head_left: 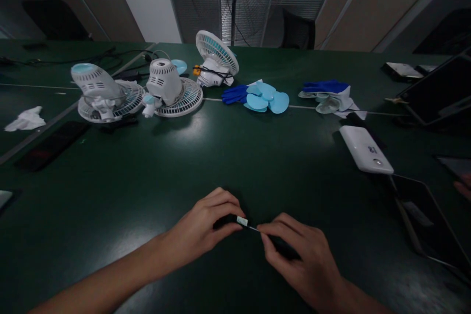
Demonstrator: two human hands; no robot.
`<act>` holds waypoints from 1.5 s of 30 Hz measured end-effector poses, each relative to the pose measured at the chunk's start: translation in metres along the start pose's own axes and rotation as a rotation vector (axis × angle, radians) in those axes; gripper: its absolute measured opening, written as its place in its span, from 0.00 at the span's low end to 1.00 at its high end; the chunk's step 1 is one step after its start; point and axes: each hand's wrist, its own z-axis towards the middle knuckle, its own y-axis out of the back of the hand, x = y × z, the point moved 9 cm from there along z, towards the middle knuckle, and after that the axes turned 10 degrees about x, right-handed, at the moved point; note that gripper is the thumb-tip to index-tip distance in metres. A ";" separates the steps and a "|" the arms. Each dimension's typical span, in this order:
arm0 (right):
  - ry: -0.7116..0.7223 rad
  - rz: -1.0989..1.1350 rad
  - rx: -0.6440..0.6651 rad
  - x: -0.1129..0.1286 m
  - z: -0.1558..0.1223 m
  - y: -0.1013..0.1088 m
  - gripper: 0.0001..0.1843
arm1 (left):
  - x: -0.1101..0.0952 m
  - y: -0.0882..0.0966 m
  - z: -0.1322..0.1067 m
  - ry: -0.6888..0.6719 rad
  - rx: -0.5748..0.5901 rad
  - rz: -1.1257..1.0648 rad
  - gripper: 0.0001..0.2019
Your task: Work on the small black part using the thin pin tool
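Observation:
Low over the near part of the table, my left hand (211,218) pinches a small dark piece with a white label (242,221) between thumb and fingers. A thin metallic rod (253,228) runs from that piece toward my right hand (300,255). The thumb and forefinger of my right hand are closed on the rod's other end. What kind of thing this is, and whether rod and labelled piece are joined, I cannot make out.
On the dark green table (165,157) lie white desk fans (165,81), light blue fan blades (267,97) and blue gloves (326,87). At right are a white device (366,149) and a dark tablet (430,221). Part of another person's hand (464,186) shows at the right edge.

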 end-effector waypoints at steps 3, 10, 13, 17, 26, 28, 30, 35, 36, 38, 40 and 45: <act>0.007 0.039 -0.005 0.001 0.002 0.001 0.09 | -0.001 -0.002 0.001 -0.011 0.014 0.021 0.10; -0.045 0.165 -0.038 -0.005 0.003 0.008 0.10 | -0.004 -0.001 0.002 -0.003 0.012 0.032 0.09; -0.077 0.203 -0.044 -0.009 0.003 0.009 0.10 | -0.003 0.000 0.001 -0.009 0.000 0.036 0.10; -0.088 0.204 -0.034 -0.011 0.004 0.007 0.09 | 0.000 0.000 -0.001 -0.023 -0.026 0.043 0.11; -0.053 0.077 -0.006 -0.007 0.000 0.002 0.10 | 0.001 0.002 -0.001 0.006 -0.027 0.014 0.09; -0.044 0.069 -0.005 -0.006 0.000 0.001 0.11 | 0.001 0.002 0.000 0.006 -0.021 0.013 0.09; -0.042 0.062 -0.002 -0.006 0.001 0.000 0.11 | 0.001 0.001 0.000 0.004 -0.017 0.010 0.09; -0.018 0.083 0.047 -0.004 0.004 -0.005 0.10 | -0.004 0.001 0.000 -0.007 0.005 0.030 0.08; -0.011 0.090 0.063 -0.003 0.004 -0.006 0.10 | -0.005 0.000 0.000 -0.012 0.010 0.039 0.08; 0.003 0.103 0.087 -0.001 0.003 -0.008 0.10 | -0.006 -0.001 0.000 -0.018 0.015 0.051 0.08; 0.014 0.111 0.089 0.000 0.002 -0.009 0.11 | -0.006 -0.001 0.001 -0.018 0.014 0.059 0.08; 0.022 0.125 0.023 -0.002 0.000 -0.003 0.10 | -0.006 -0.004 -0.001 -0.011 0.040 0.125 0.10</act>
